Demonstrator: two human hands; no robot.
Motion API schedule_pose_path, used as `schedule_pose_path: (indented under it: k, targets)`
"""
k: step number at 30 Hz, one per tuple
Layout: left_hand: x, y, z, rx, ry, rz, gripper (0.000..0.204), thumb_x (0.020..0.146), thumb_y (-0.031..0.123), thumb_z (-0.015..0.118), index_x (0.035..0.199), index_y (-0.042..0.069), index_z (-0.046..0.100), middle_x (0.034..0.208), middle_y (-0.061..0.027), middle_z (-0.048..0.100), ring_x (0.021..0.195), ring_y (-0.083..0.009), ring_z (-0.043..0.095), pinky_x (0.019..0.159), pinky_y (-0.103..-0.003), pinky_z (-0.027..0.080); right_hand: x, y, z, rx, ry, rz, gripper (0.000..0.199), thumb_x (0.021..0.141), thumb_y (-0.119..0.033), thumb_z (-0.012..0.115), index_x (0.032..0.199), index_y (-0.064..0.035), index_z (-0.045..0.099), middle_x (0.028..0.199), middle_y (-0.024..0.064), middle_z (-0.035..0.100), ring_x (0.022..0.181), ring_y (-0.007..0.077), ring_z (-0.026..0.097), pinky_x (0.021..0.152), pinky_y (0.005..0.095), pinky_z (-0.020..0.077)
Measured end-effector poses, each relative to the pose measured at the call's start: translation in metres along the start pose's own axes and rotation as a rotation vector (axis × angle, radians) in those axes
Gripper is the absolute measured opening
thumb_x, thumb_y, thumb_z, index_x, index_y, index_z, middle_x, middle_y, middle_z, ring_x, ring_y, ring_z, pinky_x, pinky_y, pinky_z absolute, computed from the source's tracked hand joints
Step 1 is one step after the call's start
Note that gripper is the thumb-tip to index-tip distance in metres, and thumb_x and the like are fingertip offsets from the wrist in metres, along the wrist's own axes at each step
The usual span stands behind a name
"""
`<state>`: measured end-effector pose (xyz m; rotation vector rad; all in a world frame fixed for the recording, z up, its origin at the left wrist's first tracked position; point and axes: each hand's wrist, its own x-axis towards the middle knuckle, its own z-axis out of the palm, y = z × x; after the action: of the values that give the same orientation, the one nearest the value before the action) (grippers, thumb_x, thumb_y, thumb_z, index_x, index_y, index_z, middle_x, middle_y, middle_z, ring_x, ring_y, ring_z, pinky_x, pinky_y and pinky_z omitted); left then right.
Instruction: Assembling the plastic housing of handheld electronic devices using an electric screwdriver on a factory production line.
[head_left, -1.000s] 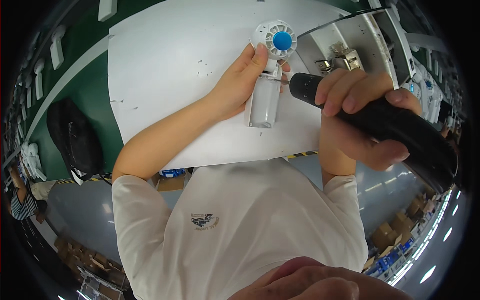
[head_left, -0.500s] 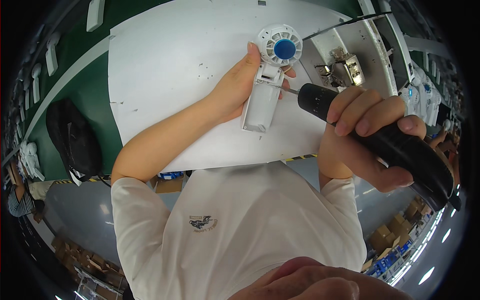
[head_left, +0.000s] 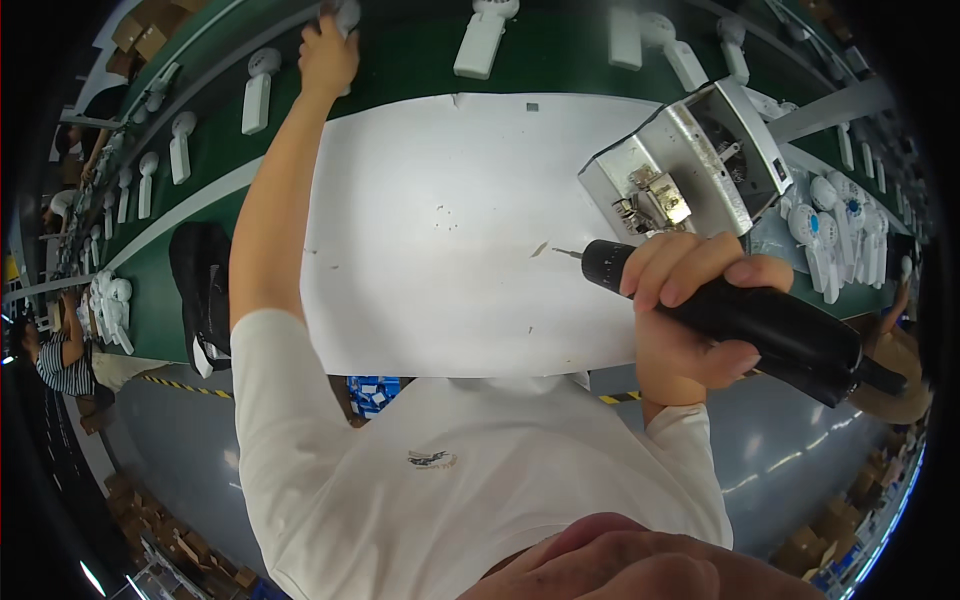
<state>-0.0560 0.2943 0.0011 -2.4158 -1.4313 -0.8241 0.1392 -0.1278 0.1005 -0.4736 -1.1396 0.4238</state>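
My right hand (head_left: 700, 300) is wrapped around a black electric screwdriver (head_left: 760, 325), its thin bit pointing left above the white sheet (head_left: 420, 290). No workpiece touches the bit. At the far left, my left arm is stretched out over the green belt, and my left hand (head_left: 328, 60) grips a white handheld fan (head_left: 347, 14). The hand covers most of that fan, and the fan head shows beside the fingers. More white handheld fans lie along the belt, one (head_left: 481, 42) at the far middle and one (head_left: 258, 92) left of my hand.
A metal screw feeder (head_left: 700, 150) stands at the sheet's right edge. Beyond it, several white fans (head_left: 835, 225) lie piled up. A black pouch (head_left: 202, 290) rests on the green surface at left. Other people are at work at the far left and right edges.
My left hand has gone from the sheet's middle to the far-left belt. The opened fan it held under the screwdriver bit is off the sheet. The screwdriver stays in my right hand.
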Motion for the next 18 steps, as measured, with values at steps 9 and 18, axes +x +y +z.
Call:
schedule_pose_path:
  k: [9, 18]
  targets:
    - [0.007, 0.194, 0.001, -0.546, -0.018, 0.383, 0.038, 0.084, 0.020, 0.057, 0.122, 0.016, 0.059, 0.127, -0.0179, 0.049, 0.107, -0.0402, 0.048, 0.091, -0.046, 0.042, 0.003, -0.006, 0.000, 0.005, 0.067, -0.013, 0.046, 0.088, -0.048, 0.062, 0.109, -0.0133, 0.040, 0.071, 0.0058, 0.052, 0.049, 0.0163, 0.052, 0.046, 0.0297, 0.0452]
    - [0.035, 0.266, 0.067, -0.509, -0.399, -0.111, 0.078, 0.072, 0.022, 0.072, 0.135, -0.005, 0.034, 0.124, -0.0286, 0.047, 0.093, -0.0370, 0.058, 0.079, -0.044, 0.052, 0.002, -0.006, 0.002, 0.038, 0.085, 0.073, 0.048, 0.087, -0.052, 0.061, 0.108, -0.0135, 0.041, 0.069, 0.0041, 0.051, 0.050, 0.0159, 0.053, 0.044, 0.0297, 0.0450]
